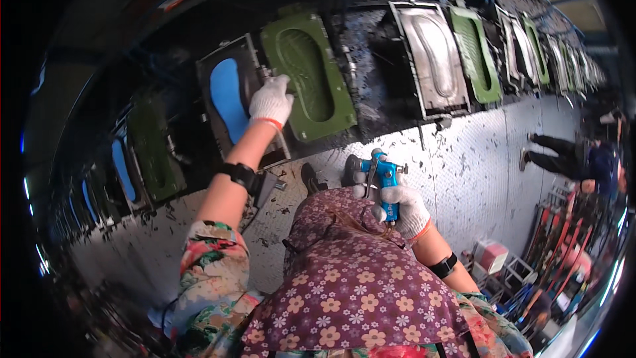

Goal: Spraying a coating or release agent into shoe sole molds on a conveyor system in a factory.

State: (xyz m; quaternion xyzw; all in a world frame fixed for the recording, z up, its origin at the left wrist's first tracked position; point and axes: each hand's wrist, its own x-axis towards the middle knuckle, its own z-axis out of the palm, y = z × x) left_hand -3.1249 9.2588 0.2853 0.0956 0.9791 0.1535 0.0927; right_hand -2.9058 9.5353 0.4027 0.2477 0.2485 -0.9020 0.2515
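My right hand point(407, 209), in a white knit glove with an orange cuff, is wrapped round a blue spray gun point(388, 189) in front of my apron. The spray gun is upright, its head at the top. My left hand point(270, 102), gloved the same way, is at the seam between the two halves of an opened mould. Its fingers are curled together, and what they may hold is hidden. To its right lies the green mould half point(311, 73) with a sole-shaped hollow. On its left, a blue sole-shaped piece point(229, 96) rests on the dark metal half point(213, 139).
More opened moulds line the bench: a silver mould half point(434, 56) and a green one point(478, 59) on the right, and blue sole-shaped pieces point(124, 169) on the left. Dark scraps litter the metal floor point(464, 152). Another person point(593, 166) stands at the far right, near red racks point(556, 242).
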